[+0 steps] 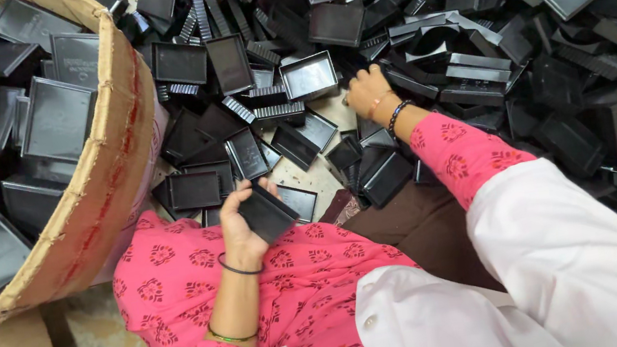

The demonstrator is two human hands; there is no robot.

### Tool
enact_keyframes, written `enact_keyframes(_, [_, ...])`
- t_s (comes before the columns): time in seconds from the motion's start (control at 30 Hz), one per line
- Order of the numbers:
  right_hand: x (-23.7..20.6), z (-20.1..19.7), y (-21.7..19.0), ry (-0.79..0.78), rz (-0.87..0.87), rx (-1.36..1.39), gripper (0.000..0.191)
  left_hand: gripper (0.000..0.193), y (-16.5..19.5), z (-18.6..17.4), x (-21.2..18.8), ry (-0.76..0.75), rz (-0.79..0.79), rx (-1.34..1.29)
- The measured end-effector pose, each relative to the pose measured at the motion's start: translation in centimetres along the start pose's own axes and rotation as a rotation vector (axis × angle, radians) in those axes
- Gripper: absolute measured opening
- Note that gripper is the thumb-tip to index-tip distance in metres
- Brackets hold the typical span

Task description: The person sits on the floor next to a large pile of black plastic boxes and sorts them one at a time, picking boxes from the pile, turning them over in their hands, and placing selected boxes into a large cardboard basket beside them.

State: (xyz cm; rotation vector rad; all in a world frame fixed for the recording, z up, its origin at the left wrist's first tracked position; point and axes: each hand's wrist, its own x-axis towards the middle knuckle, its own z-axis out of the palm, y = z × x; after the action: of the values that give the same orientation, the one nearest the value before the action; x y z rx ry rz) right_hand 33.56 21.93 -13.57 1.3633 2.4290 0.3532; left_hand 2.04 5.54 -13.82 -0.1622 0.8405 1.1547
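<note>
Here the left hand (239,230) pinches a black plastic tray (267,213) over the lap, while the right hand (366,91), fingers curled, reaches into the heap of black trays (516,25) beside the cardboard box (93,191).

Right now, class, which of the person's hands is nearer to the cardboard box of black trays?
Left. The left hand holds a black tray just beside the cardboard box; the right hand reaches farther away, into the floor pile.
</note>
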Motion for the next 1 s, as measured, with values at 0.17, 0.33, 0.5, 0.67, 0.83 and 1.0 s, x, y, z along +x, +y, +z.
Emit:
enact_keyframes(0.17, [-2.8, -2.8, 0.7, 0.193, 0.08, 0.231, 0.018, 0.032, -2.1, 1.2, 0.0, -0.033, -0.221, 0.085])
enact_keyframes(0.33, [-11.5, -7.9, -6.3, 0.603, 0.098, 1.072, 0.017, 0.069, -3.9, 3.9, -0.4, -0.153, -0.452, 0.061])
enact_keyframes(0.5, [-15.2, -9.8, -11.7, 0.586, 0.047, 1.386, 0.034, 0.047, -5.1, 4.5, 0.7, -0.293, -0.295, 0.115])
enact_keyframes(0.67, [-12.7, -8.8, -13.4, 0.537, 0.296, 1.264, 0.062, 0.043, -6.4, 4.2, 2.0, -0.293, 0.18, 0.538])
enact_keyframes(0.83, [-11.7, -7.4, -12.1, 0.548, 0.447, 1.205, 0.056, 0.06, -4.3, 4.2, 2.7, 0.026, 0.323, 0.777])
enact_keyframes(1.0, [-12.2, -7.9, -12.4, 0.34, 0.225, 2.032, 0.056, 0.088, -2.2, 4.2, 1.9, 0.004, 0.169, 0.363])
